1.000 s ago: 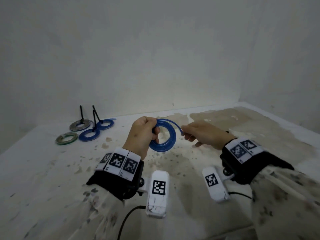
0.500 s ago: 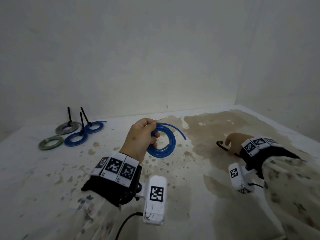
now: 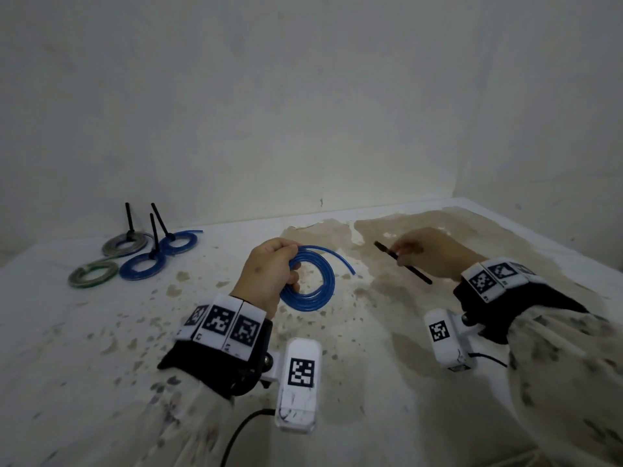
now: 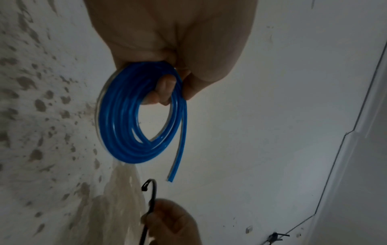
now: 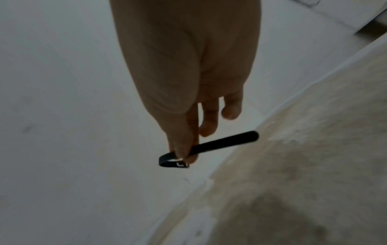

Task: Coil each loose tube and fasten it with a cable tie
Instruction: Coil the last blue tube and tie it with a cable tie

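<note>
Tubing, blue and springy, is sitting coiled in my left hand [image 3: 269,274], which is gripping the blue coil [image 3: 312,281] at its top above the desk [image 3: 101,332], one loose end [image 4: 177,159] sticking out. My right hand [image 3: 428,252] is pinching a black cable tie [image 3: 403,262] near its head, just beside the coil. I am judging the tube light but eager to unwind, so I should be keeping hold where the loops bunch. Four tied coils [image 3: 141,264] are lying far left.

Glossy blue plastic tube [image 4: 125,132]
</note>
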